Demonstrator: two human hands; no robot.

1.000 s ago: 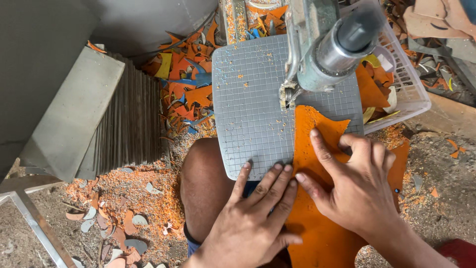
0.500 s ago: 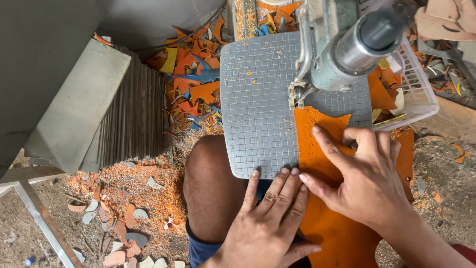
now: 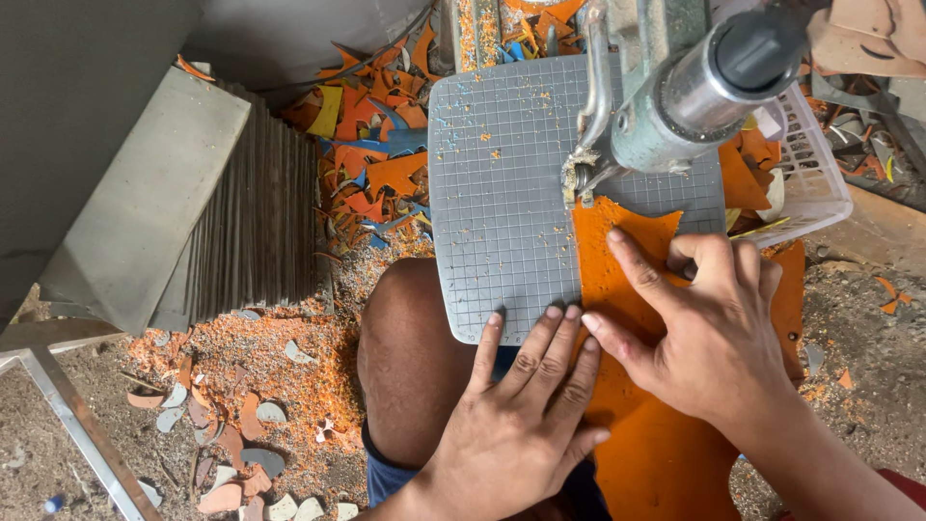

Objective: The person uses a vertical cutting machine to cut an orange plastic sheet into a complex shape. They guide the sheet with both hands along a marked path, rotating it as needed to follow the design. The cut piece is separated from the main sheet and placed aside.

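Head view: hands (image 3: 617, 386) press flat orange sheet (image 3: 627, 280).

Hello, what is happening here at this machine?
A person presses a flat orange sheet onto the grey gridded metal table of a cutting machine. The left hand and right hand both lie flat on the sheet, its jagged front edge at the blade. Orange offcuts litter the floor.
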